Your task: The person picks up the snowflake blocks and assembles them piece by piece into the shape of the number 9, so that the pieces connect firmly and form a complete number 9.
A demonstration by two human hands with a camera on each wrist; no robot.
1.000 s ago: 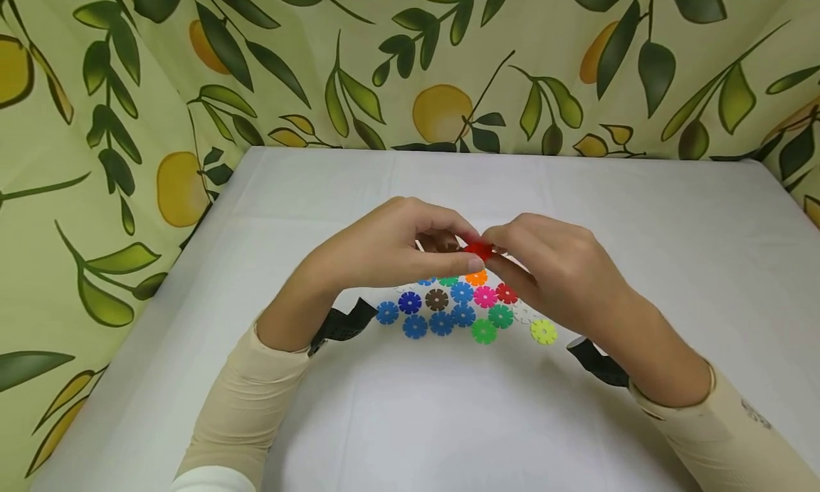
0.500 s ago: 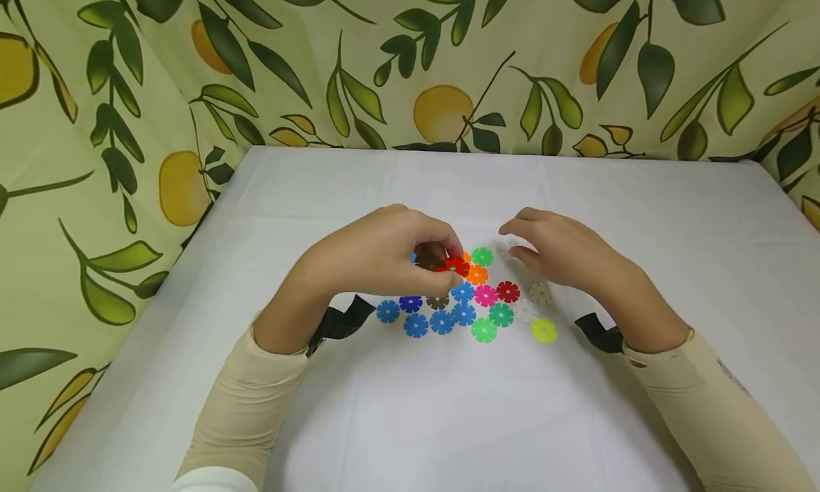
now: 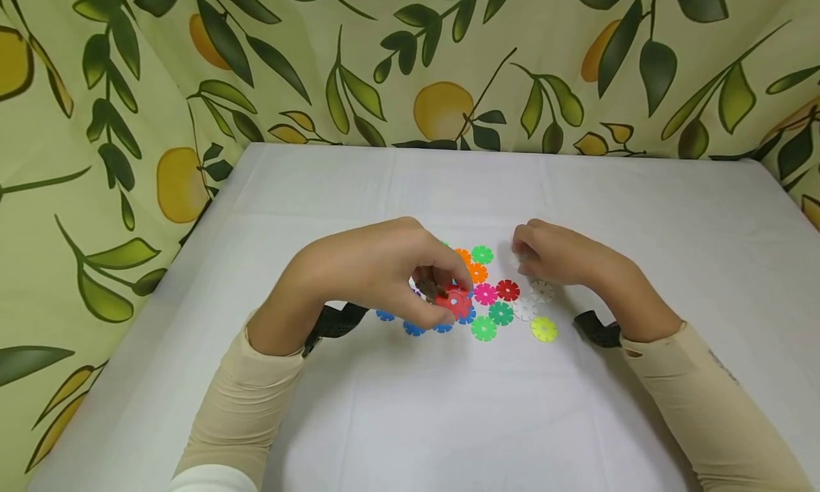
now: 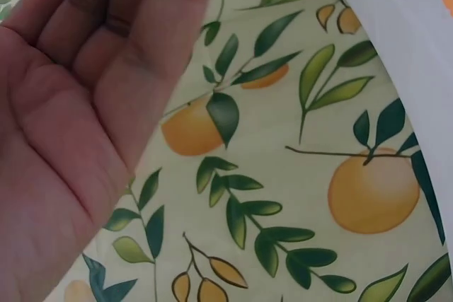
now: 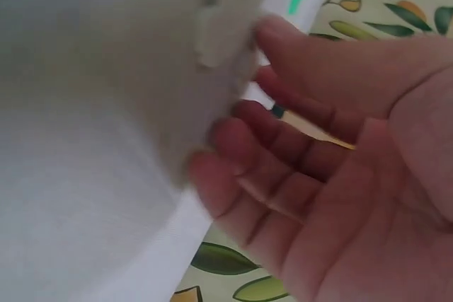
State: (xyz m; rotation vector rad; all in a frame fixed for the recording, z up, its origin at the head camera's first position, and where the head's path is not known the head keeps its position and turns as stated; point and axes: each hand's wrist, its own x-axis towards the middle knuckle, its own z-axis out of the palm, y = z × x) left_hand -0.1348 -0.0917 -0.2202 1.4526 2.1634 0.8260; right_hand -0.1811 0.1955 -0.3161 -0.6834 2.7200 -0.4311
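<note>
"Two hands are in view at the table point(image 3: 410, 414). State the condition of the left hand point(image 3: 378, 263)."

"Thumb and fingers are bent in a pinch on a red disc point(image 3: 453, 302), its notched rim facing outward. A brown disc point(image 3: 430, 289) shows just behind it, within the curve of the same hand. Whether the two are joined cannot be told."

"Location of the red disc?"

"Above the table, at the fingertips, in front of blue discs point(image 3: 413, 329) that the hand partly hides."

"Condition of the right hand point(image 3: 566, 254)?"

"Fingers curled, positioned to the right of a bright green disc point(image 3: 482, 255). The right wrist view shows a pale disc point(image 5: 230, 22) by the thumb tip, blurred. Whether the hand grips it or only touches it cannot be told."

"List the parts lying between the hands."

"Orange discs point(image 3: 477, 273) toward the rear; a pink disc point(image 3: 485, 294) beside a dark red disc point(image 3: 508, 290); a dark green disc point(image 3: 501, 313) nearer the person. A yellow disc point(image 3: 544, 330) lies at the front right, near clear discs point(image 3: 525, 309)."

"Surroundings?"

"Cloth point(image 3: 384, 22) printed with leaves and fruit hangs behind the table. Cream sleeves point(image 3: 240, 399) cover both forearms."
</note>
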